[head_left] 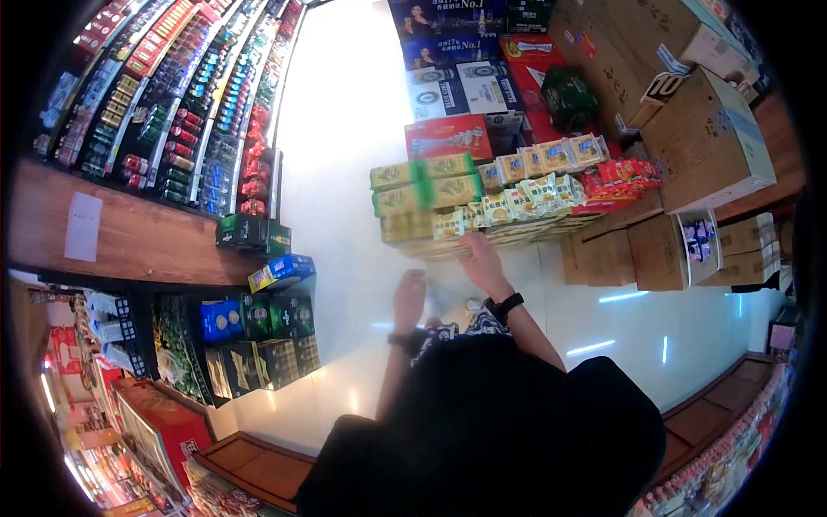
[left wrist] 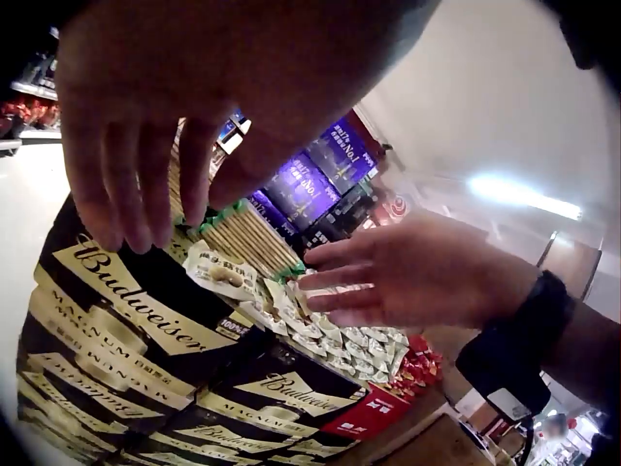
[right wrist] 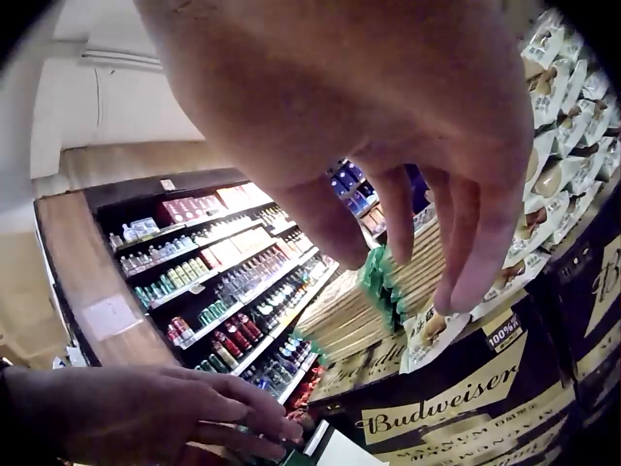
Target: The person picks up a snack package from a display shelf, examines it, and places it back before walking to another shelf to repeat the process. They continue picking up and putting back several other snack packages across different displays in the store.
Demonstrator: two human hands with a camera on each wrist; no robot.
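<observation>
My right hand [head_left: 484, 265] is at the near edge of the packet display, its fingers bent downward over a white-green packet [right wrist: 434, 330] at the front corner; whether they touch it cannot be told. To its left, my left hand [head_left: 410, 297] hangs in front of the stack, fingers relaxed and apart, holding nothing visible. Green-ended packs [head_left: 405, 203] stand in rows on black and gold Budweiser cartons [left wrist: 126, 311]. Beside them lie rows of white-green packets [head_left: 517, 204], with yellowish packets [head_left: 556, 157] behind.
Red packets [head_left: 616, 181] lie at the display's right end, by large brown cartons [head_left: 702, 142]. Blue beer cartons [head_left: 452, 52] stand behind. Drink shelves [head_left: 172, 112] line the left wall, with a blue box [head_left: 289, 270] and dark cartons [head_left: 280, 317] below.
</observation>
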